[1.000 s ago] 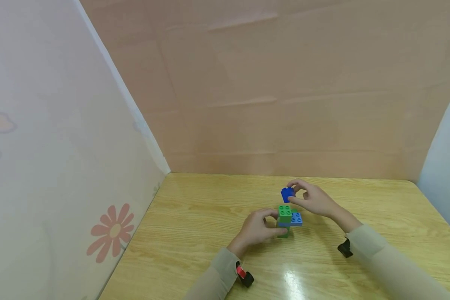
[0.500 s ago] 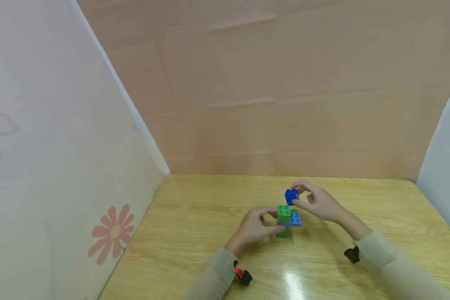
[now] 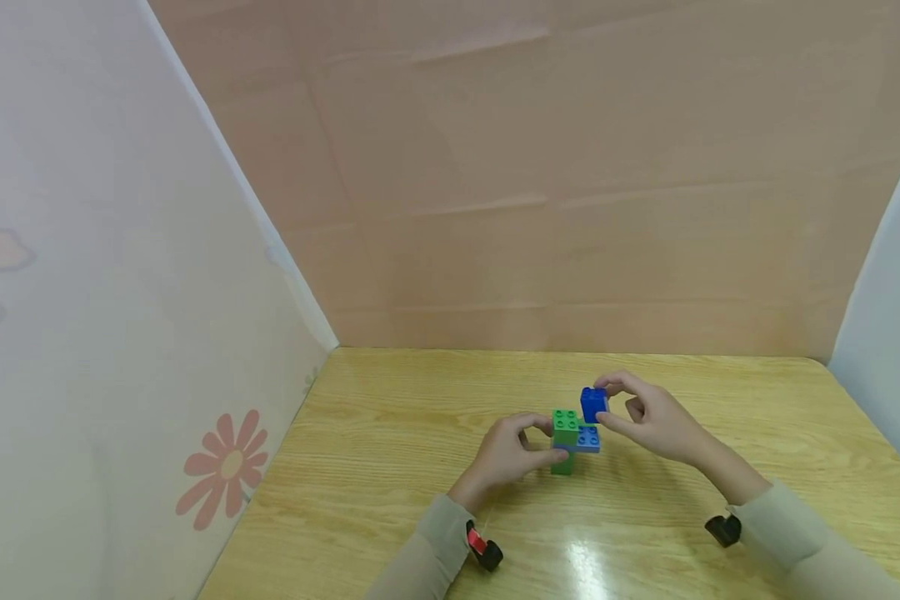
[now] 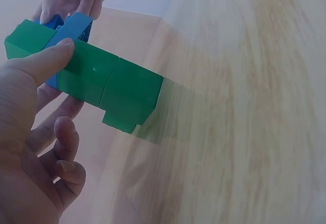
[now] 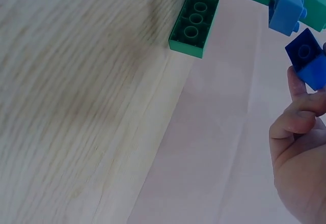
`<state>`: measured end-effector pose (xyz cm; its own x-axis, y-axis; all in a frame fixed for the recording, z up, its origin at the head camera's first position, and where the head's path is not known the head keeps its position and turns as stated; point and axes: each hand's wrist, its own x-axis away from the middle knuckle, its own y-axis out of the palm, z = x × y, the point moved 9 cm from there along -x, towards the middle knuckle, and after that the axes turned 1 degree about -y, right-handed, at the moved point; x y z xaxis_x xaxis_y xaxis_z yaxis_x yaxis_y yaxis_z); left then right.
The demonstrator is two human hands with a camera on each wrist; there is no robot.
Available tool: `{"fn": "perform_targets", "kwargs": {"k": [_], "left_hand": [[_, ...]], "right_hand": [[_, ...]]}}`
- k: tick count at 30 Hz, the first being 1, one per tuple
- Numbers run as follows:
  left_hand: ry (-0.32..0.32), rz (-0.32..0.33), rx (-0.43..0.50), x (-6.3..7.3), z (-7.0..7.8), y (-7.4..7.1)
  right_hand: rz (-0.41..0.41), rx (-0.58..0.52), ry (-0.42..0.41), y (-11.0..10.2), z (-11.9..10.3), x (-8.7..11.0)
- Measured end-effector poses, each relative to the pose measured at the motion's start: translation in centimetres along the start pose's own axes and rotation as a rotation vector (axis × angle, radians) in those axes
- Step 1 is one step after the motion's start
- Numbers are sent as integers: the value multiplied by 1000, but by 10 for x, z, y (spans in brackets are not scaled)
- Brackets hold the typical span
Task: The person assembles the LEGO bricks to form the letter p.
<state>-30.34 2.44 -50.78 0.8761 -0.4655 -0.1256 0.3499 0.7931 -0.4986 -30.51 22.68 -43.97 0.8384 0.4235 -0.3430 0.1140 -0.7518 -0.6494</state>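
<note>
My left hand (image 3: 506, 457) grips a stack of toy building bricks upright on the table, thumb on the near side. The stack has green bricks (image 4: 86, 74) above and below a lighter blue brick (image 3: 588, 439), which juts out to the right with bare studs on top. Between thumb and fingers my right hand (image 3: 656, 421) pinches a small dark blue brick (image 3: 592, 405), held just above that jutting end. Its hollow underside shows in the right wrist view, facing the lighter blue studs. Another green brick (image 5: 194, 25) lies on its side behind the stack, hollow side visible.
The wood-grain table (image 3: 390, 417) ends at a brown papered wall (image 3: 450, 250) behind. A pale side panel with a printed flower (image 3: 230, 462) stands on the left, and another pale panel (image 3: 888, 317) on the right. Black straps hang at both cuffs.
My right hand has moved the dark blue brick to the right and nearer, from behind the stack to over the lighter blue brick, levelling it. My left hand keeps its grip, nearly still.
</note>
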Motion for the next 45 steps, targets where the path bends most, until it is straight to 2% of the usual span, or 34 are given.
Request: {"fn": "perform_targets", "kwargs": {"k": [12, 18, 24, 33, 45], "left_hand": [[13, 9, -2, -2, -5, 1], [18, 8, -2, -2, -6, 1], [12, 6, -3, -3, -8, 1], [3, 10, 6, -3, -8, 0], [-18, 19, -14, -3, -6, -1]], "right_hand": [[42, -56, -83, 4, -10, 17], [49, -76, -98, 7, -8, 21], [46, -70, -113, 11, -3, 26], [76, -50, -194, 10, -8, 29], [118, -24, -218, 8, -8, 34]]}}
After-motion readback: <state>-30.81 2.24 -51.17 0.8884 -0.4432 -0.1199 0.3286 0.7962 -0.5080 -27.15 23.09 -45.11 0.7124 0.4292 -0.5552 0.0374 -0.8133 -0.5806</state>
